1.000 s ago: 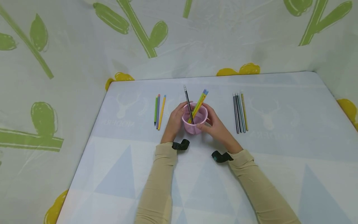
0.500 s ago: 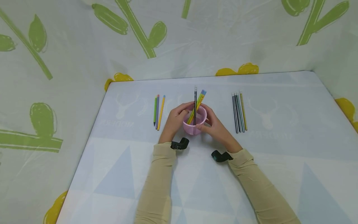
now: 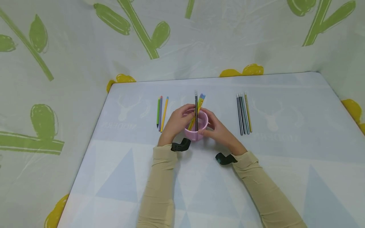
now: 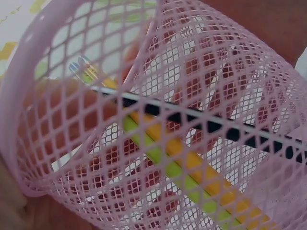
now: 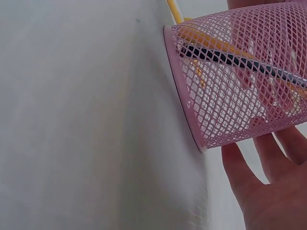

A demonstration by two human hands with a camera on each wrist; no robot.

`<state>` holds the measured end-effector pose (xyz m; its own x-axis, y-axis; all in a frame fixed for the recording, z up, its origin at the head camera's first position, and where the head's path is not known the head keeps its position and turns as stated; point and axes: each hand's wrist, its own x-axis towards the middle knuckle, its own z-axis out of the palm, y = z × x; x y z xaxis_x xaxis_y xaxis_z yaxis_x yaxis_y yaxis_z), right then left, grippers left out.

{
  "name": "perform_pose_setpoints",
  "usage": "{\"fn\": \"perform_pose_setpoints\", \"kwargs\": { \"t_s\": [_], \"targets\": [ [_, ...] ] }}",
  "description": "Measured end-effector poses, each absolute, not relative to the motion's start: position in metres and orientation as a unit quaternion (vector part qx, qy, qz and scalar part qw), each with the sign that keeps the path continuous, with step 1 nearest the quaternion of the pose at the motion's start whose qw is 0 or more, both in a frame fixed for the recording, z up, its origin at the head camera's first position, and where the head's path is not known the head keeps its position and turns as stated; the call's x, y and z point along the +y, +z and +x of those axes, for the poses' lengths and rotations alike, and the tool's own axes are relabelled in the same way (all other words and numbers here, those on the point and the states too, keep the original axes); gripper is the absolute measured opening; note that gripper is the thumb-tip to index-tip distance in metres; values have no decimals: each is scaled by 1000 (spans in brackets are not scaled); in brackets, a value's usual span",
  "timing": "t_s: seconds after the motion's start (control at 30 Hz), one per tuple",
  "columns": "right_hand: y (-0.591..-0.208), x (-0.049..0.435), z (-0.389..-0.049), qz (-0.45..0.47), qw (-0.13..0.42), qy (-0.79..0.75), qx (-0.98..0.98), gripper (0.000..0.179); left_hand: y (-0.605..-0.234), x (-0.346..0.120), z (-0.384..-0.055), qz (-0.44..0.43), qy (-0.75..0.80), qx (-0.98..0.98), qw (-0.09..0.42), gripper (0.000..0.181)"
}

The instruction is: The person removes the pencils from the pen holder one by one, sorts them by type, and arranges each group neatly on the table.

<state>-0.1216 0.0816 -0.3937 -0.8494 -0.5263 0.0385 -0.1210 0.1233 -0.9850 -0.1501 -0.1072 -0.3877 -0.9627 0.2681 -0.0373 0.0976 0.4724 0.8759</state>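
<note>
A pink mesh pencil cup (image 3: 195,136) stands on the table between both hands. My left hand (image 3: 176,124) wraps its left side, with the thumb reaching over the rim beside the pencils. On the other side my right hand (image 3: 218,130) grips the cup, thumb at the near rim and fingers behind the wall. Inside lean a black pencil (image 4: 192,115), a yellow pencil (image 4: 184,153) and a lime-green pencil (image 4: 158,153), eraser ends sticking out at the top. Through the mesh wall (image 5: 225,100), the right wrist view shows fingers at the far side.
Left of the cup lie a green pencil (image 3: 158,112), a purple pencil (image 3: 160,114) and a yellow pencil (image 3: 164,114). Several dark and grey pencils (image 3: 242,114) and a gold pencil (image 3: 248,112) lie to the right. A patterned wall (image 3: 194,57) borders the table's far edge.
The cup has shifted slightly left and nearer. The black pencil went from leaning left to nearly upright in the head view. My left thumb has come over the rim; the right hand stays almost still.
</note>
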Motion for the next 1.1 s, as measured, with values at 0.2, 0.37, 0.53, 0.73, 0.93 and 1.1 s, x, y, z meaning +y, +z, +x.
{"fn": "perform_pose_setpoints", "kwargs": {
  "t_s": [0.2, 0.37, 0.53, 0.73, 0.93, 1.1],
  "targets": [
    [-392, 81, -120, -220, 160, -625, 731, 71, -387, -107, -150, 122, 508, 850, 66, 33],
    [-392, 81, -120, -221, 158, -628, 729, 72, -385, -106, -150, 127, 495, 858, 48, 28],
    [-394, 81, -121, -228, 154, -632, 724, 72, -385, -105, -149, 97, 497, 861, 34, 22],
    [-395, 81, -121, -233, 151, -636, 720, 71, -385, -103, -150, 87, 524, 847, -19, 18],
    [-395, 81, -121, -227, 153, -630, 727, 72, -380, -105, -151, 73, 552, 823, -111, 18],
    [-394, 80, -122, -222, 157, -619, 737, 73, -375, -111, -149, 60, 608, 775, -164, 24]
  ]
}}
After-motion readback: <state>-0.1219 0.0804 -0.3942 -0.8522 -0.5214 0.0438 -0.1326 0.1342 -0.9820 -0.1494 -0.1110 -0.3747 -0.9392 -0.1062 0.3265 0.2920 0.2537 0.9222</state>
